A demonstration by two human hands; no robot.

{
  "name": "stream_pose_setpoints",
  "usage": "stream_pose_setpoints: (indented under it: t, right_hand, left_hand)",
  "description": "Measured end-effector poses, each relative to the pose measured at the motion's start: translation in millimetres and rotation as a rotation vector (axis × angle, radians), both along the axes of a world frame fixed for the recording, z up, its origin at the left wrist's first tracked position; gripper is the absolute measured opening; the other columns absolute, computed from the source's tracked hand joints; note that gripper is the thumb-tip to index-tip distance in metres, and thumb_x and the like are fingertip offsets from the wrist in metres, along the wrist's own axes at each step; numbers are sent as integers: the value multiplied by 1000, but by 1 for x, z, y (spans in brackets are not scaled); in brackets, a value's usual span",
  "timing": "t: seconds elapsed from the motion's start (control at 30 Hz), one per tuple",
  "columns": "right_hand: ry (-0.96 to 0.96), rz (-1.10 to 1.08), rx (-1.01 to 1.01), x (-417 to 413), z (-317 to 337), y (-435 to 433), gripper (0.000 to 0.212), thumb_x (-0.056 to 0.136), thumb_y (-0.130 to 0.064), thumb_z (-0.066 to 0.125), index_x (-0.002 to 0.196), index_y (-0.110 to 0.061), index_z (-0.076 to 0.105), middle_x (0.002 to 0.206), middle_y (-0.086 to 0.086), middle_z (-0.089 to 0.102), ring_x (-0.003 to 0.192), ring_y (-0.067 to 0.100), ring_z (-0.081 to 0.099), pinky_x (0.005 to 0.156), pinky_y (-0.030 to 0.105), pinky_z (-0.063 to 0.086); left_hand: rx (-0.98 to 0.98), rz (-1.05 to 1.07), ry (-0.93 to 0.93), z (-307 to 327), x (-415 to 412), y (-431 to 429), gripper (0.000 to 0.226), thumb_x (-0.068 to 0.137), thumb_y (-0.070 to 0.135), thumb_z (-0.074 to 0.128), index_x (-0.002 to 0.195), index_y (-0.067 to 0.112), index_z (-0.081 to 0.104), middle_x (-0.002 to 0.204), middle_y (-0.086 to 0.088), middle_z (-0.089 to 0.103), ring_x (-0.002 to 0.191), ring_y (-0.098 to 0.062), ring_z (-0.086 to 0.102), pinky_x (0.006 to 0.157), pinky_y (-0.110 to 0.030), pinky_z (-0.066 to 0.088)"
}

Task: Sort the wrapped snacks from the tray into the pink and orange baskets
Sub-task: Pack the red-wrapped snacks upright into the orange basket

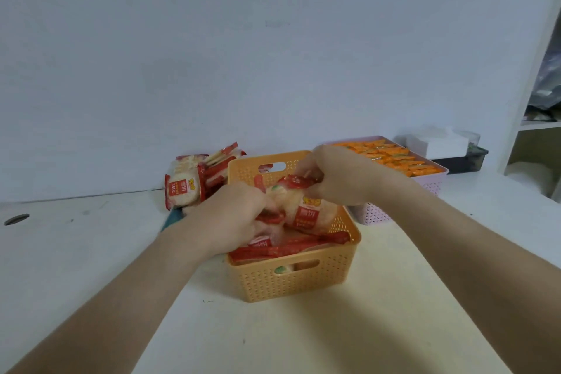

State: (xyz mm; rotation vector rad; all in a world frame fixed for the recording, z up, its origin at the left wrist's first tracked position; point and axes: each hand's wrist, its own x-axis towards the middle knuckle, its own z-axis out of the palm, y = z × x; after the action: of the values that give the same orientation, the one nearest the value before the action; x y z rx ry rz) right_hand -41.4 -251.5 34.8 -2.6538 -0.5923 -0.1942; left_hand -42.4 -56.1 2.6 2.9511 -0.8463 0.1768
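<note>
In front of you, the orange perforated plastic basket [288,282] stands mid-way across the white table [76,252], with red-and-white wrapped cracker packets [309,212] in it. Behind it to the left, a heap of like packets [185,188] lies on the teal tray [171,218]. Behind it to the right stands the pink perforated plastic basket [376,214], small orange wrapped snacks [394,158] inside.

- White counter [91,252] meets the rear wall; a dark oval hole [16,218] is at far left.
- Orange basket [291,282] at centre, holding red-wrapped snacks [288,249].
- Pink basket [376,214] just behind it, to the right.
- Teal tray [171,217] at rear left, edge only visible.
- Dark box [467,161] at rear right.
</note>
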Motion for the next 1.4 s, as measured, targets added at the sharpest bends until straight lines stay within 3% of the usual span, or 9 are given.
stream_pose_setpoints:
  t: [0.17,0.27,0.53,0.73,0.93,1.07,1.2,1.3,1.4]
  right_hand:
    - [-22,21,-237,-20,5,5,11,88,-12,62,96,-19,66,74,-14,54,81,12,54,66,23,42]
    - [-66,-11,-306,-26,-11,14,13,83,-12,61,91,-15,71,79,0,67,86,22,61,67,33,53]
    - [-121,-43,-115,-32,-48,11,17,84,-35,61,88,-21,68,85,-5,67,86,21,60,72,34,49]
    - [-252,-66,-5,-34,-65,14,25,84,-30,41,86,-21,64,84,-1,70,81,24,61,76,37,43]
    - [-148,-12,-160,-36,-57,12,25,92,-24,39,101,-24,63,98,-1,69,93,23,59,85,37,39]
    - [-122,-64,-3,-26,-30,8,27,94,-20,42,107,-28,64,102,-5,67,100,21,60,87,37,47]
    - [-52,-65,-242,1,-3,11,29,93,-19,49,116,-25,64,108,-8,63,109,17,57,93,36,45]
    - [48,-44,-499,22,-10,28,36,89,-27,56,125,-22,58,121,-2,63,112,23,57,81,37,44]
    - [60,-41,-527,46,-28,38,50,84,-37,66,129,-22,50,123,0,62,114,25,57,79,36,42]
  left_hand:
    - [24,18,-46,-10,7,1,32,89,31,65,121,29,68,114,7,70,106,-15,63,89,-31,50]
    - [22,26,-39,-8,6,0,27,88,30,66,114,27,70,106,6,72,100,-14,64,86,-35,52]
    - [-84,-11,138,9,-7,5,28,89,38,67,117,36,70,103,14,72,88,-1,65,84,-26,53]
    - [-8,-44,102,-1,-24,2,43,98,52,40,72,25,61,70,7,62,64,-6,56,61,-29,45]
    - [-37,-23,-18,-12,-29,4,42,98,52,37,83,26,67,72,10,63,67,-6,58,57,-22,40]
    - [-264,45,-129,3,-16,14,30,97,41,47,85,28,71,77,12,69,71,-4,60,67,-30,48]
    - [-207,151,-316,10,15,8,32,97,43,44,107,29,70,93,10,70,88,-12,61,70,-31,45]
    - [25,276,-309,3,35,-6,51,93,61,33,109,22,62,105,0,67,99,-23,61,70,-36,45]
    - [86,309,-272,-6,43,-11,48,86,63,44,108,22,57,106,-1,66,100,-25,61,68,-35,42]
